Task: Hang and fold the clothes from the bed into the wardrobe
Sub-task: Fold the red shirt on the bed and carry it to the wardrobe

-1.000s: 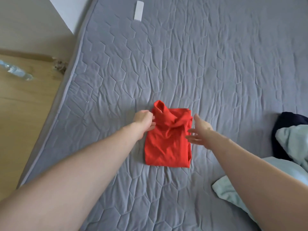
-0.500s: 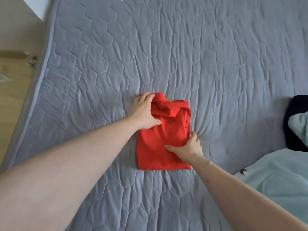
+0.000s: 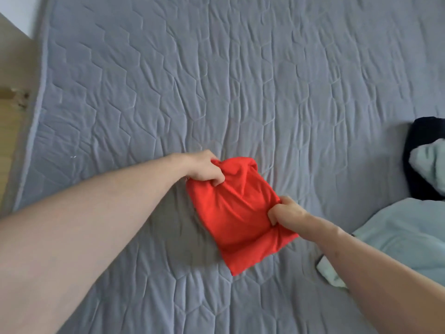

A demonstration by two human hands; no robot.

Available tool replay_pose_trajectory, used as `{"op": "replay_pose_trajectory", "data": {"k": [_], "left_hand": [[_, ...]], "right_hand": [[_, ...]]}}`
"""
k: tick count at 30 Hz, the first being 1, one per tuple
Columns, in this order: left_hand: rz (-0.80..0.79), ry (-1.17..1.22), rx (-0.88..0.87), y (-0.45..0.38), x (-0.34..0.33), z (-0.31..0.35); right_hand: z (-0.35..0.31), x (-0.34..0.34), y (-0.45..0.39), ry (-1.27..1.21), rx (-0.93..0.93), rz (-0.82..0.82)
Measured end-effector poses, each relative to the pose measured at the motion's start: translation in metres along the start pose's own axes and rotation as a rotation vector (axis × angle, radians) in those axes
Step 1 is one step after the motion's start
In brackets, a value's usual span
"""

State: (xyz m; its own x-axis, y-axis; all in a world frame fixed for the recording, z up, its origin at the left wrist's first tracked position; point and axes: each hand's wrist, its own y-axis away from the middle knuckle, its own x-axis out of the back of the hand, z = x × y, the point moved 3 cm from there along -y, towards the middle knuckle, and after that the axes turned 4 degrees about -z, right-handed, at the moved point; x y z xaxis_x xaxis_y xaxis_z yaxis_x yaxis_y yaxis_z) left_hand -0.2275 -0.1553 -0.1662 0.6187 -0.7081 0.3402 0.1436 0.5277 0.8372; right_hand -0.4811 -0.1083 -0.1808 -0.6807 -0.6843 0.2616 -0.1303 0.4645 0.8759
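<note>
The folded red garment (image 3: pixel 237 213) sits in the middle of the view, held between both hands over the grey quilted bed (image 3: pixel 240 80), with its shadow on the cover to its left and below. It is tilted, its far end toward the upper left and its near corner pointing down toward the viewer.

The left hand (image 3: pixel 204 169) has its grip clenched on the far left edge, fingers curled into the bunched cloth. The right hand (image 3: pixel 286 213) has its grip clenched on the right edge, thumb on top and the cloth puckered around it.

Well apart at the right edge lie a dark garment (image 3: pixel 419 165) with pale green cloth (image 3: pixel 428 162) on it, and more pale green fabric (image 3: pixel 404 242) nearer the viewer. Wood flooring (image 3: pixel 9 131) shows along the left.
</note>
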Motion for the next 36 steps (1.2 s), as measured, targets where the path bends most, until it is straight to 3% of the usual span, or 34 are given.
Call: {"op": "replay_pose_trajectory", "data": {"k": [4, 7, 9, 12, 15, 19, 21, 24, 29, 36], "left_hand": [[0.099, 0.367, 0.110, 0.031, -0.034, -0.048], [0.141, 0.528, 0.269, 0.047, -0.064, -0.089], [0.203, 0.522, 0.261, 0.048, -0.070, -0.100], [0.287, 0.518, 0.110, 0.042, -0.064, -0.088], [0.229, 0.589, 0.035, 0.031, -0.061, -0.072], [0.094, 0.696, 0.118, 0.032, -0.065, -0.064], [0.002, 0.771, 0.180, 0.043, -0.074, -0.060], [-0.007, 0.907, 0.172, 0.061, -0.089, -0.061], [-0.043, 1.179, 0.167, 0.105, -0.118, -0.068], [-0.093, 1.332, 0.114, 0.229, -0.129, -0.071]], "right_hand": [[0.008, 0.016, 0.000, -0.050, 0.039, 0.050], [0.031, 0.016, 0.006, -0.222, 0.023, 0.402], [0.050, -0.002, 0.016, -0.385, -0.038, 0.534], [0.065, -0.044, 0.026, -0.551, -0.025, 0.482], [0.063, -0.078, 0.029, -0.590, 0.012, 0.423], [0.060, -0.088, 0.023, -0.747, -0.039, 0.481], [0.061, -0.079, 0.024, -0.884, -0.089, 0.428], [0.063, -0.064, 0.036, -0.958, -0.132, 0.332], [0.055, -0.048, 0.073, -0.883, -0.099, 0.217], [0.016, -0.041, 0.186, -0.711, 0.071, 0.081]]}}
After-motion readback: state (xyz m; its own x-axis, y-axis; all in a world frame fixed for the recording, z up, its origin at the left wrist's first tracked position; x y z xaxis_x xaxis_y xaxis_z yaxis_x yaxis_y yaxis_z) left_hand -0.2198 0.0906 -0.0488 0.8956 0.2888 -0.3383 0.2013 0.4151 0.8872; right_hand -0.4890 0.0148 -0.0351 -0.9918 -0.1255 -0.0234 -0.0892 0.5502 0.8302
